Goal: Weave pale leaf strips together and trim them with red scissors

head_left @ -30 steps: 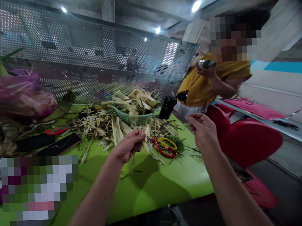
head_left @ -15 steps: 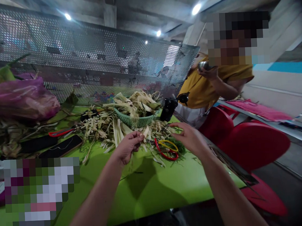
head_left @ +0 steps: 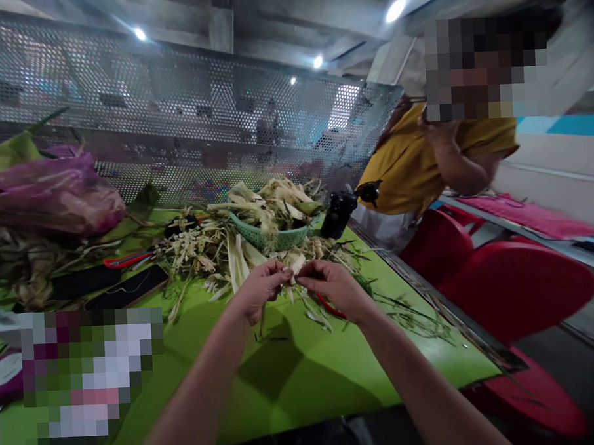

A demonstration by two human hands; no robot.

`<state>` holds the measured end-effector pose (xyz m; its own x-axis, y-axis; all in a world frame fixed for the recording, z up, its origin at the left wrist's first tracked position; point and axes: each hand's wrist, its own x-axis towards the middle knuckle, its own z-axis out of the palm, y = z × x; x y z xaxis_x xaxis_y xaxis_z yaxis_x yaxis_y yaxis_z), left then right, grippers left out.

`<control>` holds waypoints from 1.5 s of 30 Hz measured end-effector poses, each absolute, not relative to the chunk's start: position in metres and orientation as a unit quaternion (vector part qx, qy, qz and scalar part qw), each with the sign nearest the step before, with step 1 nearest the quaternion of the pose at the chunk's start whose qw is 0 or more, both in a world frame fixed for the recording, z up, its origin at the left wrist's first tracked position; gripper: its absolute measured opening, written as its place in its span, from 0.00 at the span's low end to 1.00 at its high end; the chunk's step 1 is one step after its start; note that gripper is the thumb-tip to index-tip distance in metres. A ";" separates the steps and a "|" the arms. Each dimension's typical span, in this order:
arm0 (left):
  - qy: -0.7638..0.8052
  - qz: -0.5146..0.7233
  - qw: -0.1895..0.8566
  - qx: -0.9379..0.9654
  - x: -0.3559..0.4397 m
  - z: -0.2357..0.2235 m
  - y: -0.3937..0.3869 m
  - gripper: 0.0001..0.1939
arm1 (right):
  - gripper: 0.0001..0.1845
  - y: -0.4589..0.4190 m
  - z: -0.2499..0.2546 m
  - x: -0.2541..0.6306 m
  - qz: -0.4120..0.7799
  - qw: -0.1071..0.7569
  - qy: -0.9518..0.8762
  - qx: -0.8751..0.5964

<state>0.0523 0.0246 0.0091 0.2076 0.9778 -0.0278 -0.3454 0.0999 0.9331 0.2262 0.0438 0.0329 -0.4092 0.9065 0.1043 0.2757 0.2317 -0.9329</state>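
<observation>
Over the green table my left hand (head_left: 261, 291) is closed in a pinch, thumb against forefinger. My right hand (head_left: 335, 286) pinches too, its fingertips meeting those of the left. Whatever they hold between them is too small to make out against the pale scraps behind. Under my right hand shows a red scissor handle (head_left: 331, 306), with the rest of the scissors hidden. Dried corn husk strips (head_left: 238, 261) lie just beyond my left hand. A green plastic basket (head_left: 263, 238) heaped with dry husks stands behind both hands.
A black bottle-like container (head_left: 338, 214) stands right of the basket. Red-handled cutter (head_left: 126, 261), dark phone-like slab (head_left: 127, 287) and pink plastic bag (head_left: 54, 194) lie left. Beyond the right edge are red chairs (head_left: 516, 285) and a person in a yellow top (head_left: 403, 172).
My right hand has moved left from above the scissors to meet my left hand, its fingers closing into a pinch. The person in yellow has raised the metal bowl.
</observation>
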 end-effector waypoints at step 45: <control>0.373 0.543 0.592 0.464 0.052 0.017 0.021 0.12 | 0.04 0.048 0.046 0.229 0.202 0.342 -0.837 -0.375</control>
<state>0.0522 0.0207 0.0171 0.1312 0.9894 0.0627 -0.2969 -0.0212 0.9547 0.2292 0.0480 0.0459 -0.4847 0.7663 0.4216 0.4892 0.6371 -0.5956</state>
